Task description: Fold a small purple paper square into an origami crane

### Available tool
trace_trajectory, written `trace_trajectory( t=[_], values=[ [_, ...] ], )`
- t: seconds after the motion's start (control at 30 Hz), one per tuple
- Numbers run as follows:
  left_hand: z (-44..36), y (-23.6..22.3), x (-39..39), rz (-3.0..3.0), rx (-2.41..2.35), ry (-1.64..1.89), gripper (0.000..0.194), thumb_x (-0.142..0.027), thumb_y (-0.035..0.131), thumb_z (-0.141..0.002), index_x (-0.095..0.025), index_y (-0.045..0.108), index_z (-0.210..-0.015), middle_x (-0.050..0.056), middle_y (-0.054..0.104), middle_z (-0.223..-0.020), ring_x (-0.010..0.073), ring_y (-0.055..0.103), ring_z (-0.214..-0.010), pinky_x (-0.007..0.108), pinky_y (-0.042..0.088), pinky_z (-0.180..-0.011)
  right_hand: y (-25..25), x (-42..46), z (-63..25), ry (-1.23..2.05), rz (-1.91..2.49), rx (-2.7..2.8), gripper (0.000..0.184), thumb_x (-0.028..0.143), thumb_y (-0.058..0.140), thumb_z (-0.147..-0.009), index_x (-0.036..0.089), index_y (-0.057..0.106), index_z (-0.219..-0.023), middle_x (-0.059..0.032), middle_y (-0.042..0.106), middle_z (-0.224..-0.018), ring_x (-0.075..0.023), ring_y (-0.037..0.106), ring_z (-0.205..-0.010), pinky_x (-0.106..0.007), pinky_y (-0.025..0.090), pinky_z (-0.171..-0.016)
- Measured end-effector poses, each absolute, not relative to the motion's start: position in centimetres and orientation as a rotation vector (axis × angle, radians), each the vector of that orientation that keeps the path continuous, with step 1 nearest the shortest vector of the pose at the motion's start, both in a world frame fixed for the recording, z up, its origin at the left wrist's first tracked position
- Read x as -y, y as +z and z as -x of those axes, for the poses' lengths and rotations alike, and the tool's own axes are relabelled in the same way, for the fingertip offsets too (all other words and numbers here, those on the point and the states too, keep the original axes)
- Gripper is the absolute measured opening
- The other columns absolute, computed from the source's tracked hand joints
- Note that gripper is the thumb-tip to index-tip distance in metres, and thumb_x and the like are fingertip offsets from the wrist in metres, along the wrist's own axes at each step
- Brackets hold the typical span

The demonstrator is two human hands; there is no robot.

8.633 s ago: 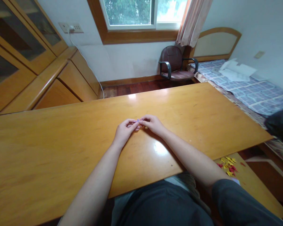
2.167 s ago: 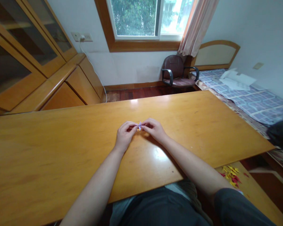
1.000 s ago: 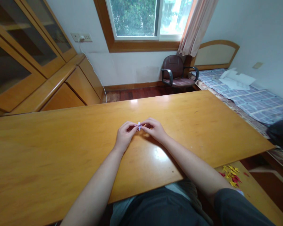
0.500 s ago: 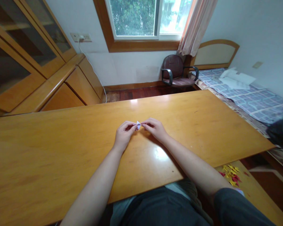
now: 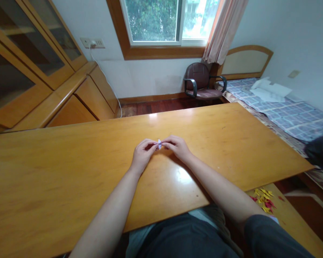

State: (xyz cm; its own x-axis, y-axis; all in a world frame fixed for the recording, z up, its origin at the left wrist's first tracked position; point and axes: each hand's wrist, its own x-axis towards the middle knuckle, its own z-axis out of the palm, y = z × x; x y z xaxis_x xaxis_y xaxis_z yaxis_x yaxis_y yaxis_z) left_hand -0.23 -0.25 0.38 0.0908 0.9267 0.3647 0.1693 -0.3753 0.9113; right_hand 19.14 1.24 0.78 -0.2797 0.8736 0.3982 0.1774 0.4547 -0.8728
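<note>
A tiny pale purple folded paper piece (image 5: 159, 143) is pinched between both hands over the middle of the wooden table (image 5: 70, 165). My left hand (image 5: 142, 156) grips its left side with curled fingers. My right hand (image 5: 176, 147) grips its right side, fingertips pressed together. Both wrists rest on the tabletop. Most of the paper is hidden by the fingertips.
A pile of several small yellow and red folded paper pieces (image 5: 263, 200) lies on a lower wooden surface at the right. Behind the table stand a dark armchair (image 5: 200, 80), a bed (image 5: 285, 107) and wooden cabinets (image 5: 43, 79) on the left.
The hands stay at the same spot on the table, with only small finger movements on the paper piece. The camera tilted slightly since the oldest frame.
</note>
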Motion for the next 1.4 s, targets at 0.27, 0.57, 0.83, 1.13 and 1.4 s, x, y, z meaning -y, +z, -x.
trace_trajectory(
  t=[0.27, 0.57, 0.83, 1.13, 1.4],
  values=[
    [0.1, 0.5, 0.2, -1.593, -1.073, 1.332, 0.011, -0.030, 0.070, -0.084, -0.019, 0.073, -0.087, 0.003, 0.069, -0.084, 0.0157, 0.066, -0.078, 0.028, 0.053, -0.076, 0.7, -1.3, -19.0, 0.859, 0.913, 1.751, 0.023, 0.040, 0.067, -0.090, 0.019, 0.074, -0.085, -0.0032, 0.068, -0.076, -0.0155, 0.061, -0.070, -0.027, 0.048, -0.067],
    [-0.1, 1.0, 0.3, -1.444, -1.070, 1.315, 0.015, -0.031, 0.072, -0.081, -0.017, 0.072, -0.086, 0.003, 0.069, -0.084, 0.0161, 0.066, -0.076, 0.030, 0.055, -0.077, 0.1, -1.4, -18.9, 1.028, 0.969, 1.590, 0.029, 0.046, 0.071, -0.084, 0.017, 0.073, -0.082, -0.0023, 0.068, -0.073, -0.0142, 0.061, -0.065, -0.026, 0.048, -0.063],
    [-0.1, 1.0, 0.4, -1.474, -1.103, 1.310, 0.016, -0.033, 0.069, -0.083, -0.017, 0.072, -0.087, 0.003, 0.069, -0.082, 0.0164, 0.066, -0.076, 0.030, 0.055, -0.077, -0.2, -1.5, -18.8, 1.070, 0.945, 1.558, 0.027, 0.044, 0.072, -0.083, 0.018, 0.074, -0.082, -0.0016, 0.067, -0.071, -0.0135, 0.060, -0.062, -0.026, 0.047, -0.061],
    [0.1, 0.5, 0.3, -1.463, -1.121, 1.336, 0.017, -0.033, 0.071, -0.081, -0.018, 0.071, -0.087, 0.002, 0.067, -0.081, 0.0151, 0.065, -0.073, 0.028, 0.055, -0.073, 0.4, -1.2, -18.7, 1.073, 0.972, 1.567, 0.031, 0.049, 0.072, -0.081, 0.018, 0.073, -0.080, -0.0025, 0.068, -0.073, -0.0142, 0.060, -0.064, -0.026, 0.049, -0.063],
    [0.0, 1.1, 0.6, -1.485, -1.118, 1.347, 0.017, -0.034, 0.074, -0.079, -0.019, 0.070, -0.085, 0.002, 0.067, -0.083, 0.0154, 0.065, -0.073, 0.028, 0.054, -0.071, 0.2, -1.3, -18.8, 1.073, 0.960, 1.581, 0.029, 0.048, 0.071, -0.082, 0.018, 0.073, -0.082, -0.0026, 0.067, -0.075, -0.0141, 0.060, -0.064, -0.026, 0.049, -0.062]
  ],
)
